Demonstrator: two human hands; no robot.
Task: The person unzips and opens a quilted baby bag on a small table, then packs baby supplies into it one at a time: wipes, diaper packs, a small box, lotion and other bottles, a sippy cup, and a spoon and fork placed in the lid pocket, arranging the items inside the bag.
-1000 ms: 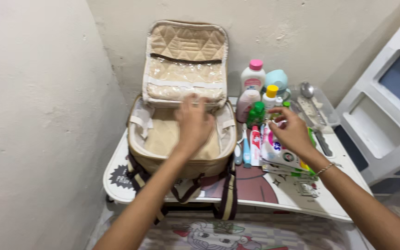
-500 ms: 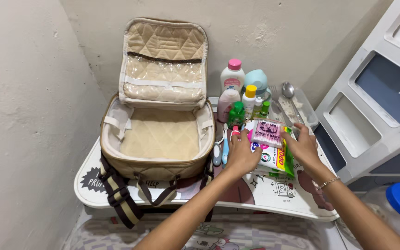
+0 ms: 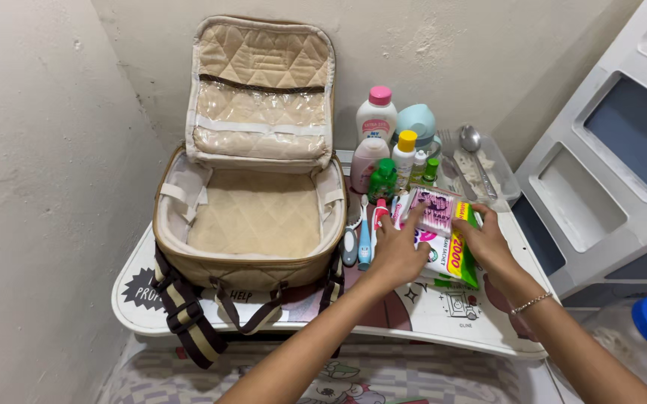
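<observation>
The open quilted beige bag point(image 3: 252, 217) stands on the left half of the white printed surface point(image 3: 443, 322), lid propped upright against the wall, its padded interior showing nothing inside. To the right stands a white drawer unit point(image 3: 608, 164), cut off by the frame edge. At the back of the surface are a white bottle with a pink cap point(image 3: 376, 116), a pale blue container point(image 3: 418, 123), a yellow-capped bottle point(image 3: 404, 157), a small green bottle point(image 3: 383, 179) and a clear tray point(image 3: 499, 176) holding a spoon point(image 3: 474, 150). The left hand point(image 3: 398, 251) lies flat, fingers point(image 3: 413, 218) nearly straight and together, their tips touching the near left edge of the pink packet point(image 3: 436, 209). The right hand point(image 3: 486, 243) has its fingers loosely curled about the packet stack's right side, over the yellow-green sachet strip point(image 3: 462, 262); whether they grip it cannot be told. The stack sits just right of the bag, beside two toothbrushes point(image 3: 365, 239). The lower packets are largely hidden beneath both hands.
</observation>
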